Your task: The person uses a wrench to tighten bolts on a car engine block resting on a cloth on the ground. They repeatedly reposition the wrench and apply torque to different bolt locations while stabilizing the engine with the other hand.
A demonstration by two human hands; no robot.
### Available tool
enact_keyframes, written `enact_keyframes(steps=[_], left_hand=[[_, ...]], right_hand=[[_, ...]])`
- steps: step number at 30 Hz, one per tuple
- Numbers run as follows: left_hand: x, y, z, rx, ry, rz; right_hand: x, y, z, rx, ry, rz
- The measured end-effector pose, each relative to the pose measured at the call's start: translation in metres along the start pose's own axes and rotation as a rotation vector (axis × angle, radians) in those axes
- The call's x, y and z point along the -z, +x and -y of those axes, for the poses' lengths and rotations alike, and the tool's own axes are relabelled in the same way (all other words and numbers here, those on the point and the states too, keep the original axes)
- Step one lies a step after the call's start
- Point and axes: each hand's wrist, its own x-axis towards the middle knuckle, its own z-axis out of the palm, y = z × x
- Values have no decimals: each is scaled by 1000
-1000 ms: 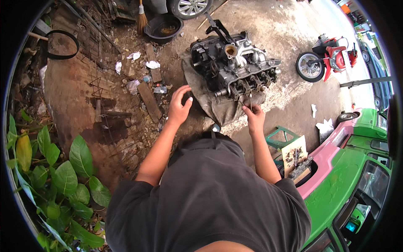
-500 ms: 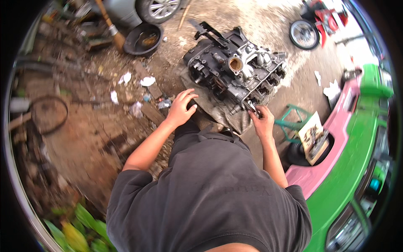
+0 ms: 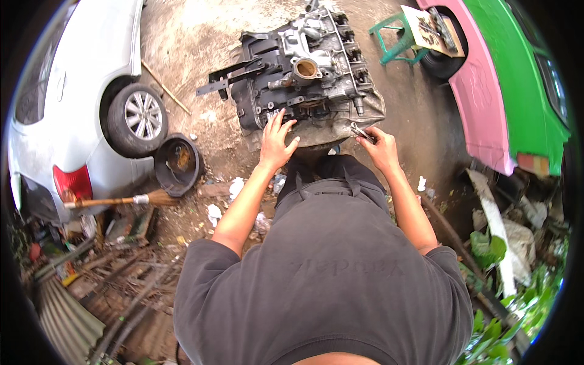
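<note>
Here, the engine (image 3: 316, 76) rests on a cloth (image 3: 325, 134) on the ground (image 3: 420, 115), directly ahead of the person (image 3: 322, 261). The left hand (image 3: 277, 145) is spread at the engine's near edge, though contact cannot be confirmed from this angle; the right hand (image 3: 379, 148) pinches a metal tool (image 3: 362, 132) near the cloth's right corner.

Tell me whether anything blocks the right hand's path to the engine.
Nothing visible stands between the right hand, which holds a metal tool, and the engine. The cloth lies beneath it; the left hand is farther left.
</note>
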Motion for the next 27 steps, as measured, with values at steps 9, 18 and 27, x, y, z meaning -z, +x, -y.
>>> enact_keyframes(steps=[9,18,27], left_hand=[[6,0,-13,-67,151,26],[27,13,-6,-256,163,122],[40,81,60,-713,106,305]], right_hand=[[-34,-12,-34,-122,312,-24],[-84,-8,-35,-244,815,-134],[-193,-28,-9,-425,871,-637]])
